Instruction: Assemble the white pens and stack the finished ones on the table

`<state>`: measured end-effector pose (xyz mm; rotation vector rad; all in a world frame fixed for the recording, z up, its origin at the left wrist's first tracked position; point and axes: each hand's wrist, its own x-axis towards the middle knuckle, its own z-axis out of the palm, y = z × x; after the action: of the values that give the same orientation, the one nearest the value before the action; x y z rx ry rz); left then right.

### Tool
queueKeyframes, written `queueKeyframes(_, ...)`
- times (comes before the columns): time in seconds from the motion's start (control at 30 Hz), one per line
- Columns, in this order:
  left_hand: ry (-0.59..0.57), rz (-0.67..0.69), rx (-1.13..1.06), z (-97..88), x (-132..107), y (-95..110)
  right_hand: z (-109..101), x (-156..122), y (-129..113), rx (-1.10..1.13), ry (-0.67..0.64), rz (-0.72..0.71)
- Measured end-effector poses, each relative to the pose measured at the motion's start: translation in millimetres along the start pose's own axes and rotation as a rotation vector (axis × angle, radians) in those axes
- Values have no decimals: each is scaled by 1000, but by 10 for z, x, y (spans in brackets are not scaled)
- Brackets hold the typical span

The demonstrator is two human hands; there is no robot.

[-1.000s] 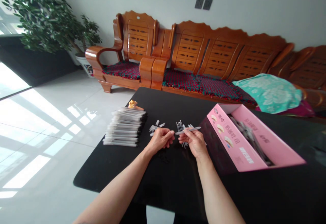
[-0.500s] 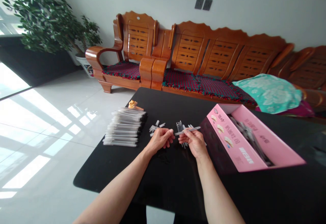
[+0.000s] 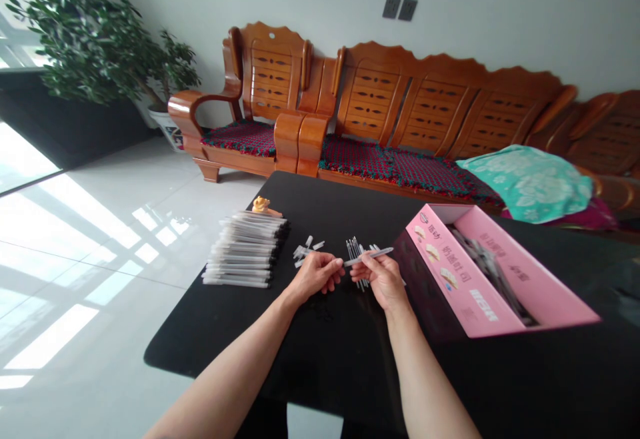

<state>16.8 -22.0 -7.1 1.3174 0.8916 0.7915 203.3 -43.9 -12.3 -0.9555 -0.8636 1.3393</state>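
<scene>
A slim translucent pen (image 3: 383, 253) lies slantwise in my right hand (image 3: 383, 280), pinched between thumb and fingers. My left hand (image 3: 315, 275) is closed, its thumb and fingertip at the left end of that pen; anything small within this pinch is hidden. Several thin pen refills (image 3: 353, 248) with metal-looking tips lie behind and partly under my right hand. Beyond my left hand is a small group of clear pen caps (image 3: 318, 246). Further left, a neat row of whitish pens (image 3: 243, 252) lies side by side, dark ends pointing right.
A pink open box (image 3: 460, 286) holding dark and grey slender items stands on the black table (image 3: 225, 332) at right. A small orange figurine (image 3: 262, 206) sits behind the pen row. Wooden sofas (image 3: 375, 92) line the wall, with a turquoise cloth (image 3: 530, 182) on one.
My left hand has shifted slightly right, and its fingertips now meet the left end of the pen. My right hand stays nearly still with the pen.
</scene>
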Motion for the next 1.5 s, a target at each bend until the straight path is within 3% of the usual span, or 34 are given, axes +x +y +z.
queueKeyframes(0.37,97,71,-11,-17,24,-1,5,3,-20,24,0,-9)
queueKeyframes(0.6,640,259,171,-236,-15,81,17,-16,-67,55,-27,-25)
queueKeyframes(0.8,801,326,410,-374,-26,80,35,-45,-90,2,-45,-3)
queueKeyframes(0.9,799,377,573,-387,0,54,41,-65,-107,-6,-72,-26)
queueKeyframes(0.97,739,393,690,-377,26,30,34,-67,-105,-18,-101,-15)
queueKeyframes(1.2,566,263,1195,-275,113,-28,8,-58,-70,-53,-172,14)
queueKeyframes(1.37,534,240,1250,-216,120,-16,19,-62,-89,-23,-167,22)
queueKeyframes(1.5,541,297,1184,-177,93,3,10,-44,-74,43,-148,5)
